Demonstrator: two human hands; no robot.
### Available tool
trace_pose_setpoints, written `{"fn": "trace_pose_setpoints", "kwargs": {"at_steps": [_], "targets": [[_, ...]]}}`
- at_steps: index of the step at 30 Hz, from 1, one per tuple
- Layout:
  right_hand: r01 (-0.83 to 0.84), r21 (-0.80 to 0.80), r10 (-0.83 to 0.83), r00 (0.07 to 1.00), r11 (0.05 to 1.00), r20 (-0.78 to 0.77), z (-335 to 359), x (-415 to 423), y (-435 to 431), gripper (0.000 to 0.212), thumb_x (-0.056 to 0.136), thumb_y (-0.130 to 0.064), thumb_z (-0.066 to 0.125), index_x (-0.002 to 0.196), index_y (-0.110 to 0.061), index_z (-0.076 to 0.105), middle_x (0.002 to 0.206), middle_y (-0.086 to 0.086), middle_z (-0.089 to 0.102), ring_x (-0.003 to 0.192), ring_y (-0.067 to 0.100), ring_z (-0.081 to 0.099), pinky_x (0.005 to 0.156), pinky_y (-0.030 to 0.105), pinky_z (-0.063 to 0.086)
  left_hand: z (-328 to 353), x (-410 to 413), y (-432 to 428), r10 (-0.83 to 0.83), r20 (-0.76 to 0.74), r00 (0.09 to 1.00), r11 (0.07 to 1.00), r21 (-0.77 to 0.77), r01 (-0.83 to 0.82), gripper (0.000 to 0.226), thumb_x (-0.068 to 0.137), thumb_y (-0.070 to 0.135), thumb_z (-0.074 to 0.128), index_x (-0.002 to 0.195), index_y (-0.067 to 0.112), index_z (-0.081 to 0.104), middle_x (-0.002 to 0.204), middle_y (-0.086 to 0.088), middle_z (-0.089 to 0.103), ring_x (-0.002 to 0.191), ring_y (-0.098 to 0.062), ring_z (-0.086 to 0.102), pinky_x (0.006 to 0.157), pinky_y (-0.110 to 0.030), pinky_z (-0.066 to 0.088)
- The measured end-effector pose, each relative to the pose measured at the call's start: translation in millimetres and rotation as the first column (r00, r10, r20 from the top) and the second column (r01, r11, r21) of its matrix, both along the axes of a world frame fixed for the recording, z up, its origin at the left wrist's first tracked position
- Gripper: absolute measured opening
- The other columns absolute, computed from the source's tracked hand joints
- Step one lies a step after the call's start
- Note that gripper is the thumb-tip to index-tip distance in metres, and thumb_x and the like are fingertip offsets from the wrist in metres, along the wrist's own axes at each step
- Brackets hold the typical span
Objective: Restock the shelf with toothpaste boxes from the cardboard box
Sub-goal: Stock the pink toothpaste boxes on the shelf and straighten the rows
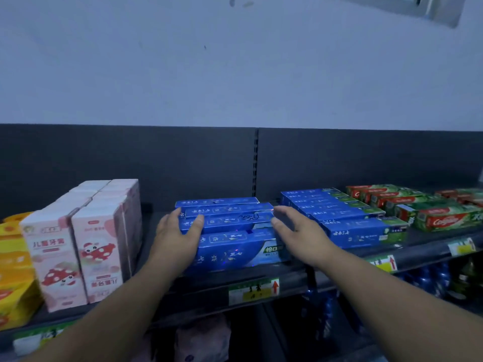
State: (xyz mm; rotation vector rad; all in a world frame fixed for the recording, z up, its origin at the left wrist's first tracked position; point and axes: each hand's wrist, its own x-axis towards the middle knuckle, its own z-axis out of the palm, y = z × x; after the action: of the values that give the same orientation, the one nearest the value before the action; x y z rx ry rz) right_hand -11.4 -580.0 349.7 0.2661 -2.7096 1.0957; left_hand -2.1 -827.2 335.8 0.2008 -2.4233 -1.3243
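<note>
Subject: stack of blue toothpaste boxes (230, 246), lying flat on the shelf (198, 291) directly between the two hands. The cartons are long, slim and glossy blue with white lettering that reads upside down. The front carton has a green-and-white panel at the end nearest the right hand. At least four cartons are visible, stepped back one behind another, not squarely aligned.

Left hand (180, 232): fingers straight and together, laid over the left end of the stack, fingertips on an upper carton. It grips nothing.

Right hand (300, 233): fingers extended and slightly spread, fingertips at the right end of the stack. Contact is probable but not certain.

Outward of the right hand: a second row of blue cartons (347, 218), then red-and-green cartons (439, 215). Outward of the left hand: upright pink cartons (86, 244), then yellow packs (13, 270). Below the hands, a price label (253, 290) is on the shelf edge.
</note>
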Motion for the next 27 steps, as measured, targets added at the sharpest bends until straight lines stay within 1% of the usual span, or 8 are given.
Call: {"fn": "trace_pose_setpoints", "kwargs": {"at_steps": [3,6,9,11,14,16,21,27], "targets": [[-0.015,-0.103,0.024,0.996,0.995,0.083,9,-21,-4,0.050,0.099,-0.051,0.039,0.146,-0.033,0.036,0.148,-0.006,0.044,0.133,0.015,0.043,0.109,0.031,0.034,1,-7,1,0.015,0.075,0.997,0.982,0.185,-0.029,0.063,0.090,0.059,0.046,0.144,0.026,0.037,0.139,-0.001,0.048,0.114,-0.023,0.055,0.099,-0.039,0.045],[-0.027,-0.167,0.051,0.989,0.986,0.138,14,-33,-5,0.053,0.099,-0.055,0.034,0.146,-0.031,0.037,0.147,-0.006,0.044,0.133,0.015,0.042,0.103,0.028,0.030,1,-8,2,0.031,0.069,0.997,0.963,0.266,-0.049,0.059,0.091,0.060,0.043,0.140,0.027,0.042,0.129,0.002,0.056,0.097,-0.019,0.060,0.082,-0.032,0.048],[-0.034,-0.209,0.069,0.985,0.977,0.161,16,-39,-2,0.052,0.097,-0.061,0.033,0.140,-0.033,0.044,0.139,-0.008,0.050,0.121,0.012,0.046,0.096,0.029,0.033,-1,-7,6,0.052,0.035,0.998,0.939,0.338,-0.061,0.053,0.093,0.057,0.043,0.134,0.025,0.049,0.123,0.002,0.061,0.106,-0.019,0.059,0.094,-0.033,0.044],[-0.052,-0.212,0.089,0.981,0.976,0.170,17,-39,0,0.051,0.095,-0.064,0.031,0.135,-0.035,0.046,0.131,-0.007,0.056,0.112,0.012,0.049,0.090,0.030,0.033,-1,-1,11,0.068,0.026,0.997,0.927,0.368,-0.073,0.052,0.093,0.056,0.044,0.133,0.023,0.050,0.118,0.003,0.062,0.106,-0.017,0.059,0.095,-0.031,0.041],[-0.120,-0.138,0.142,0.976,0.983,0.162,14,-36,3,0.052,0.095,-0.065,0.029,0.135,-0.037,0.045,0.120,-0.006,0.060,0.103,0.012,0.051,0.087,0.030,0.034,1,10,20,0.114,0.032,0.993,0.937,0.328,-0.118,0.059,0.091,0.061,0.044,0.136,0.023,0.049,0.132,0.002,0.057,0.118,-0.018,0.054,0.105,-0.034,0.037],[-0.174,-0.093,0.187,0.969,0.980,0.163,13,-32,5,0.052,0.095,-0.065,0.028,0.136,-0.038,0.044,0.116,-0.007,0.057,0.102,0.011,0.049,0.087,0.029,0.034,2,18,28,0.149,0.036,0.988,0.947,0.281,-0.153,0.059,0.093,0.059,0.041,0.138,0.021,0.047,0.138,0.001,0.052,0.125,-0.019,0.048,0.102,-0.031,0.032],[-0.304,-0.051,0.308,0.938,0.951,0.155,11,-25,14,0.050,0.097,-0.062,0.028,0.137,-0.037,0.045,0.134,-0.004,0.056,0.104,0.012,0.053,0.088,0.028,0.035,2,35,50,0.208,0.023,0.978,0.961,0.179,-0.209,0.061,0.094,0.058,0.037,0.141,0.019,0.045,0.144,-0.002,0.047,0.131,-0.022,0.043,0.103,-0.032,0.031],[-0.385,0.030,0.378,0.915,0.922,0.144,8,-32,22,0.051,0.098,-0.058,0.029,0.140,-0.034,0.045,0.146,-0.009,0.047,0.132,0.011,0.043,0.102,0.025,0.030,2,45,64,0.279,0.031,0.960,0.956,0.086,-0.280,0.058,0.096,0.051,0.039,0.143,0.018,0.041,0.145,-0.006,0.045,0.122,-0.022,0.049,0.103,-0.034,0.034]]}}
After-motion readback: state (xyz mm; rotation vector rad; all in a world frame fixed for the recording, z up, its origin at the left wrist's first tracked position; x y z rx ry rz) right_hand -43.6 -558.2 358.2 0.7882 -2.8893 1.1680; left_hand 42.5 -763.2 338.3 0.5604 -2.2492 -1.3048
